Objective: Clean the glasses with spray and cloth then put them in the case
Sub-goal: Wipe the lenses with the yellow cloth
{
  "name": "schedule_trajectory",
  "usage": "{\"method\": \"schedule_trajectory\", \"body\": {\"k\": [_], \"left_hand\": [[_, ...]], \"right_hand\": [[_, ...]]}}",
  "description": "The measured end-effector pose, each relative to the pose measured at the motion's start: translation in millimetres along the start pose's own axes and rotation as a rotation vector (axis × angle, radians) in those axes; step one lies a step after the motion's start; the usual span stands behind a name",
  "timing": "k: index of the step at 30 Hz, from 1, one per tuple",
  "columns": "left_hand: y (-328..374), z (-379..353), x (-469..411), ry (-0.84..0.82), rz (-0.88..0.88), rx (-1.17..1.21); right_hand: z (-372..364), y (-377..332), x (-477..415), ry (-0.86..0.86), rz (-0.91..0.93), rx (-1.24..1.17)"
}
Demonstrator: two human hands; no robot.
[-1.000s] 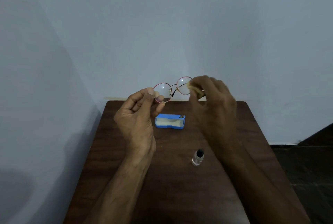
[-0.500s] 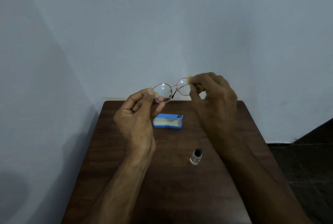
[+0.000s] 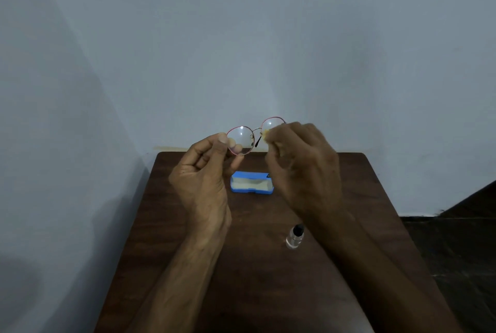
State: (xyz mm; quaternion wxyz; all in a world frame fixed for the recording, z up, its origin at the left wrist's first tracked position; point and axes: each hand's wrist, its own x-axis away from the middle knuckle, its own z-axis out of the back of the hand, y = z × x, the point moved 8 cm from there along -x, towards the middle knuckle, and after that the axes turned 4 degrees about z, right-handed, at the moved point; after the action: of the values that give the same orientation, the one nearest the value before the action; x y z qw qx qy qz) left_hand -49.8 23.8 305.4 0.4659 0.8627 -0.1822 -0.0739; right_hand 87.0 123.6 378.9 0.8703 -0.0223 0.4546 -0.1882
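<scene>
- I see a dark wood-grain table pushed into a corner, its far edge against a pale blue-grey wall and its left side close to a second wall in shadow.
- On the right, past the table's edge, I see a strip of dark floor meeting the wall at a dark skirting line.
- The light is dim; the brightest patch of wall sits just above the hands.
- The glasses, thin red-rimmed with round lenses, are held up in the air over the far end of the table, not touching it.
- My left hand pinches the rim of one lens between thumb and curled fingers.
- My right hand is curled around a small yellowish cloth, pressing it against the other lens; most of the cloth is hidden inside the fingers.
- A blue case lies open on the table below the glasses, showing a pale lining.
- A small clear spray bottle with a dark cap stands upright nearer to me, just beside my right forearm and well apart from the case.
</scene>
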Motion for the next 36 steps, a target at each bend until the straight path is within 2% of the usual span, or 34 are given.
{"method": "schedule_trajectory", "body": {"k": [3, 8, 12, 15, 17, 19, 21, 24, 28, 31, 36], "left_hand": [[-1, 1, -1, -0.001, -0.003, -0.019], [-2, 1, -1, 0.008, 0.002, -0.023], [-7, 0, -2, -0.01, 0.009, -0.026], [-13, 2, -3, -0.034, 0.008, -0.03], [-20, 4, -5, -0.058, 0.021, -0.044], [-27, 5, -7, -0.079, 0.042, -0.05], [-35, 8, -8, -0.103, 0.064, -0.052], [-49, 11, -4, -0.143, 0.089, -0.086], [-61, 11, 6, -0.216, 0.079, -0.17], [-60, 9, 11, -0.268, 0.039, -0.22], [-56, 8, 11, -0.313, -0.035, -0.271]], "right_hand": [[5, 26, -9, 0.082, -0.132, 0.049], [-6, -4, -7, 0.008, 0.032, 0.01], [1, 27, -8, 0.066, -0.115, 0.027], [8, 28, 3, 0.029, -0.105, -0.086], [19, 53, 22, 0.057, -0.221, -0.186], [21, 102, 59, 0.103, -0.446, -0.295], [0, 148, 116, 0.007, -0.654, -0.285], [-53, 204, 226, -0.306, -0.869, -0.155], [-89, 245, 320, -0.504, -1.106, -0.088], [-99, 259, 353, -0.553, -1.191, -0.046], [-112, 284, 384, -0.634, -1.201, 0.028]]}}
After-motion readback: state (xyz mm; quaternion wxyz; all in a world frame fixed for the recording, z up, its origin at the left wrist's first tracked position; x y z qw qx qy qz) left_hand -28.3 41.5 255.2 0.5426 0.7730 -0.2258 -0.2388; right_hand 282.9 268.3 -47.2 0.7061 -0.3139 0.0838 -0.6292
